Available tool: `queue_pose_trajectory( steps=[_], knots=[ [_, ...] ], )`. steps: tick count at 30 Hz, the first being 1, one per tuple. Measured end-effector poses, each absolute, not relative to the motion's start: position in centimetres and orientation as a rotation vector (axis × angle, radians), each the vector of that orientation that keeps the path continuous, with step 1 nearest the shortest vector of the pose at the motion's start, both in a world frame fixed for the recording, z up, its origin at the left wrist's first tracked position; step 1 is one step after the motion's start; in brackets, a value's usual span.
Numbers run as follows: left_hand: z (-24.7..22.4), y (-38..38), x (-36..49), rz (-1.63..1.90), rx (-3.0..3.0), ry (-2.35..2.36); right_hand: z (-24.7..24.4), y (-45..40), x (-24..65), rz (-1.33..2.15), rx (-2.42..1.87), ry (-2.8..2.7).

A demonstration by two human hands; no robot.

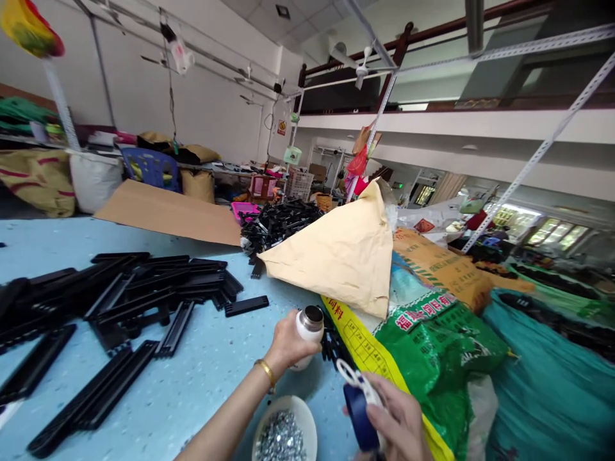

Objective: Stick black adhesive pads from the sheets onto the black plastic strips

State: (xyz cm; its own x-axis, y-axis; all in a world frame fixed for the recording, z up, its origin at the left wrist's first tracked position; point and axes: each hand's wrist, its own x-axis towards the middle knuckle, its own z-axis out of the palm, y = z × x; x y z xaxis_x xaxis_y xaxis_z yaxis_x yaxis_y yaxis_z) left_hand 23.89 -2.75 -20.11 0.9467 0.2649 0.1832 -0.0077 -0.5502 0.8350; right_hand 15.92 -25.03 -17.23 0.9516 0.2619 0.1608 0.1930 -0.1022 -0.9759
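My left hand [287, 342] is wrapped round a white bottle [308, 325] with a bare metal neck, upright and uncapped above the blue tabletop [211, 384]. My right hand [396, 416] grips a bottle cap [360, 413], dark blue and white with a white carrying loop, to the right of the bottle and apart from it. Below the bottle stands a white bowl [311, 426] holding many small shiny metal pieces. Part of the bottle's lower body is hidden by my fingers.
Long black plastic parts [158, 288] lie piled at the left, with another heap [283, 221] farther back. A cardboard sheet [173, 214] lies behind. A tan paper sack [336, 250], a green-yellow printed bag [432, 339] and a teal sack [552, 378] crowd the right.
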Motion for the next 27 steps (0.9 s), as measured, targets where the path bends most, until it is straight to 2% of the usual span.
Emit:
queue_pose_trajectory(
  steps=[6, 12, 14, 19, 27],
  knots=[
    [-22.4, -3.0, 23.2, 0.365, 2.084, 0.15, -13.1, -21.4, 24.7, -0.001, -1.818, -0.557],
    [-22.5, -2.4, 22.4, 0.298, 2.108, 0.181, -12.4, -14.4, 29.0, -0.209, -2.539, -0.668],
    [-22.3, -2.1, 22.4, 0.262, 2.133, 0.189, -12.9, -12.8, 29.2, -0.205, -2.656, -0.681],
    [-21.3, -0.2, 20.6, 0.217, 2.241, 0.216, -13.9, -11.7, 28.7, -0.175, -2.798, -0.764],
    [-16.7, 5.5, 12.1, 0.405, 2.33, 0.324, -13.1, -11.6, 29.4, -0.098, -2.894, -0.905]
  ],
)
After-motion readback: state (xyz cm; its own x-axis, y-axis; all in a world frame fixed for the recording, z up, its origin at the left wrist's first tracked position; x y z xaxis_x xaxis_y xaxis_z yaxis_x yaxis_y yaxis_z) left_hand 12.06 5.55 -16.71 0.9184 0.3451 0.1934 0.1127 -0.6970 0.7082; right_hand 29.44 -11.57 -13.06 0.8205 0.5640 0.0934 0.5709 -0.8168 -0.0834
